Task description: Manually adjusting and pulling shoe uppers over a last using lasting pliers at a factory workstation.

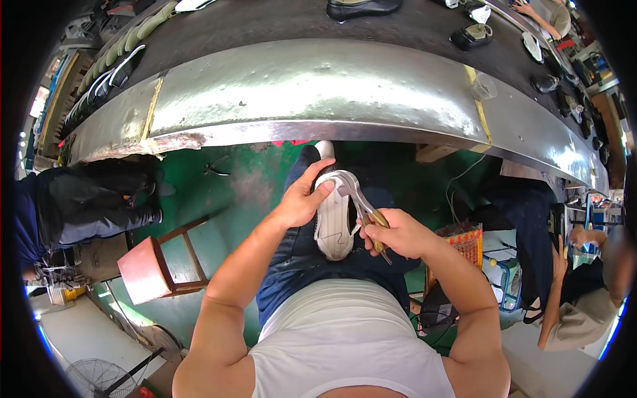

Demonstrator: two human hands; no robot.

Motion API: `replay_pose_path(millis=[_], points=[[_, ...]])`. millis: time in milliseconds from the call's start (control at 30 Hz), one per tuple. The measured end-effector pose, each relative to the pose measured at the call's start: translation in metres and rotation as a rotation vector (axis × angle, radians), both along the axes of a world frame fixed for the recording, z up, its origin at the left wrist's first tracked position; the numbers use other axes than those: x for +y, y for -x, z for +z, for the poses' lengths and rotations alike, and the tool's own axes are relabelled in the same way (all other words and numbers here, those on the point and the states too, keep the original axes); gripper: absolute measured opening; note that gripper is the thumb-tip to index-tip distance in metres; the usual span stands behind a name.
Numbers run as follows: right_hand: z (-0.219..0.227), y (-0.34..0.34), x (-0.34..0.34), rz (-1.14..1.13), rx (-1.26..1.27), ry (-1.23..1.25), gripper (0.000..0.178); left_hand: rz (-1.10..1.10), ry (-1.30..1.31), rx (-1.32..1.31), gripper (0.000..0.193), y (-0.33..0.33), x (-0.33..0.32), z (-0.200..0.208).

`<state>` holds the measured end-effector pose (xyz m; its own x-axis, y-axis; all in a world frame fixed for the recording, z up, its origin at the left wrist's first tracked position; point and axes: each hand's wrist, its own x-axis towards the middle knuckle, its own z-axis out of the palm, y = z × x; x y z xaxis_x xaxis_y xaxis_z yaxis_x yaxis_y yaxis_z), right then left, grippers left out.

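A shoe with its pale, whitish underside facing up rests over my lap, its long axis pointing away from me. My left hand grips its far end, thumb pressed on the underside and fingers around the side. In my right hand is a pair of pincers with yellowish handles and curved metal jaws. The jaws reach the far right rim of the shoe near my left thumb; whether they pinch the material cannot be told. Something thin and dark lies across the near part of the underside.
Ahead runs a dented metal bench edge, with a dark belt behind it carrying several shoes. A reddish stool stands left; another pair of pincers lies on the green floor. People are at both sides.
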<state>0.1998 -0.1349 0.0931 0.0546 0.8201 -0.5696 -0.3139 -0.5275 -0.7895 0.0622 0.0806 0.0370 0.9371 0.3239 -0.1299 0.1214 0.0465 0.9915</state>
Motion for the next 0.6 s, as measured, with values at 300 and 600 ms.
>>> replay_pose_path(millis=[300,600], points=[[-0.044,0.022,0.018,0.046,-0.981,-0.248,0.026,0.028,0.068,-0.06,0.044,0.013,0.025,-0.015],[-0.005,0.006,0.018,0.327,-0.979,0.032,0.019,0.216,0.254,0.042,0.039,0.001,0.011,-0.022]])
